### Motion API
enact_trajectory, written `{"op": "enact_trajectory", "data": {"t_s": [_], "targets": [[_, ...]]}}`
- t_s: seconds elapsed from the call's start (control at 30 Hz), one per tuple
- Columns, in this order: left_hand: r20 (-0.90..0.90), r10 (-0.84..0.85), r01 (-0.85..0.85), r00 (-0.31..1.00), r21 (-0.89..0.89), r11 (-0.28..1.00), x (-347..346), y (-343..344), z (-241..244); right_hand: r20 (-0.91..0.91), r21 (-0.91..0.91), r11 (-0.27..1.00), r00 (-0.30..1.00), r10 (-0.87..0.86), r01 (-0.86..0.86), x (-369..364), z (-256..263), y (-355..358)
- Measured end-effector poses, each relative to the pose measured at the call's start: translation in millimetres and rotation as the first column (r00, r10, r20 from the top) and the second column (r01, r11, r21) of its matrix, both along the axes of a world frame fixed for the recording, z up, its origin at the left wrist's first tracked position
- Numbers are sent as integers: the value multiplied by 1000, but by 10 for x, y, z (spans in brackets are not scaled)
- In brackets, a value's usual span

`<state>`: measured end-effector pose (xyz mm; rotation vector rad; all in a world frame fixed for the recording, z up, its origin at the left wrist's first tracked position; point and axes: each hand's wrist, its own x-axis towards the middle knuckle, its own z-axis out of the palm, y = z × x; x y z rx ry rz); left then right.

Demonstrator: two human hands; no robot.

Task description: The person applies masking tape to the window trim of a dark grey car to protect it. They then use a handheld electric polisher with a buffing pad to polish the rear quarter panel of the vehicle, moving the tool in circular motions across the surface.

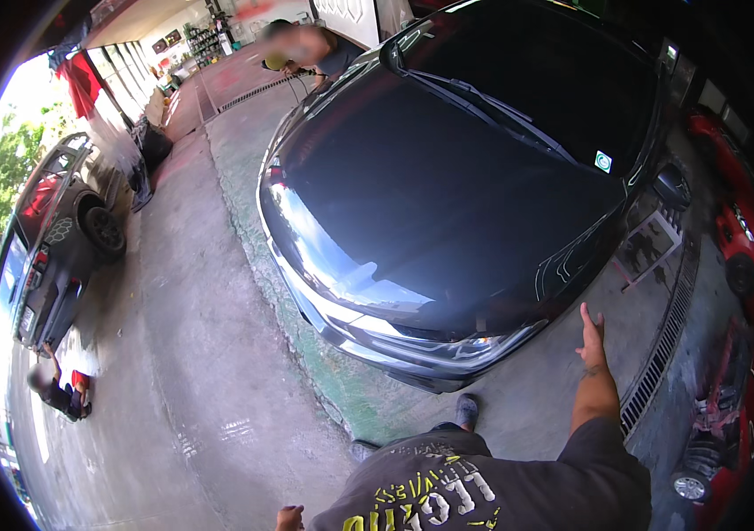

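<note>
A dark, glossy car with a smooth bonnet (443, 199) stands before me, its front end pointing towards me. My right hand (590, 335) is raised with fingers apart and nothing in it, near the front corner by the headlight (476, 348). A gap in the picture separates this hand from the bodywork; whether it touches cannot be told. Low at the bottom edge, my left hand (289, 518) hangs beside my body with its fingers curled. Part of it is cut off, so its grip is unclear. Light reflects along the bonnet's front edge.
Across the car, a person (337, 53) leans in with a yellow-ended tool (277, 62). Another person (62, 395) crouches behind a dark SUV (62, 259), beside a red bucket (80, 379). To the right are a floor drain grate (659, 355), a low metal frame (649, 245) and red bodywork (745, 232).
</note>
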<state>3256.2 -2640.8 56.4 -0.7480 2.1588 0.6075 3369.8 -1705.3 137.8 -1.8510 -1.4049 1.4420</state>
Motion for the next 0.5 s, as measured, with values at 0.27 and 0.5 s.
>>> {"op": "enact_trajectory", "data": {"t_s": [0.27, 0.5], "targets": [[50, 355, -358, 934, 157, 920, -751, -1319, -822, 286, -98, 992, 953, 100, -75, 423, 118, -1316], [-171, 379, -292, 910, 384, 876, -1718, -445, -814, 223, -21, 999, 974, -22, 27, 652, 352, -820]]}}
